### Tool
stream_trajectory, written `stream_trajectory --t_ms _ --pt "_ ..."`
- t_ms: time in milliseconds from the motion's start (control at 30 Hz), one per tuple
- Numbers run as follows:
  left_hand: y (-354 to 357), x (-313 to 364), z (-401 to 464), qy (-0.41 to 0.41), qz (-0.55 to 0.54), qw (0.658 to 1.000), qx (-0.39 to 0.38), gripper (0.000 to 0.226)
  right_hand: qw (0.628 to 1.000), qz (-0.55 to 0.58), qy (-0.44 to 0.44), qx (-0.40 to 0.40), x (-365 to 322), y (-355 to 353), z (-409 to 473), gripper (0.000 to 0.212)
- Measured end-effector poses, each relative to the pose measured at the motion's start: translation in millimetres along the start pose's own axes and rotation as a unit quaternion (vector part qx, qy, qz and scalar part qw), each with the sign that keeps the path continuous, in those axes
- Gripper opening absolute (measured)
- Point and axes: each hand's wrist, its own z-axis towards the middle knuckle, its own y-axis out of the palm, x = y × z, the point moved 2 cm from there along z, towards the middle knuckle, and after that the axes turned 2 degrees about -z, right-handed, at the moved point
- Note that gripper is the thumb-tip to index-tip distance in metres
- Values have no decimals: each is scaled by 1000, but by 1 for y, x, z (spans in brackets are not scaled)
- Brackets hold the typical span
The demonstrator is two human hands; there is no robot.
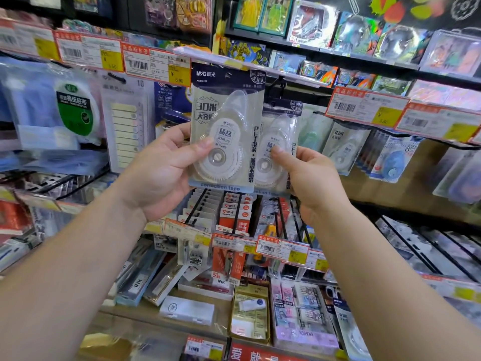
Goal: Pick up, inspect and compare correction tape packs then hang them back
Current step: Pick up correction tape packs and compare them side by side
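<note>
Now | left hand grip holds glossy blister pack | right hand grip holds matching rear pack

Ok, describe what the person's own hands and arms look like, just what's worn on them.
Nothing is worn. The left hand and the right hand are both bare, with no gloves, and no rings show on the visible fingers. Both forearms are bare up to the frame's edge: no sleeves, watch, bracelet or markings in view. Fingernails are short and unpainted.

Near correction tape pack: navy header, white lettering, pale cream card, clear blister, white toothed reel. Shelf price labels: red-bordered white, yellow price patches.
</note>
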Motion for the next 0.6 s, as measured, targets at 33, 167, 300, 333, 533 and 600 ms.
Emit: stream_trajectory --t_ms 33,167,300,333,533,600 --pt "0 0 0 0 -1 1000 0 34 1000 -2 4 -5 -1 1 -1 22" --pt "2 0 -1 -1 -5 1000 5 36 1000 8 14 -4 -3 2 0 22" --pt "1 0 -2 -4 -14 1000 7 35 998 -34 8 42 1 2 6 35" --pt "1 0 -2 -5 -13 1000 8 35 996 -58 6 65 5 1 9 43" --pt "-3 -11 -5 -18 4 1000 25 47 987 -88 -53 125 12 -1 -14 29" --pt "-3 -19 -5 -30 14 999 38 45 998 -17 -46 33 16 7 -28 21"
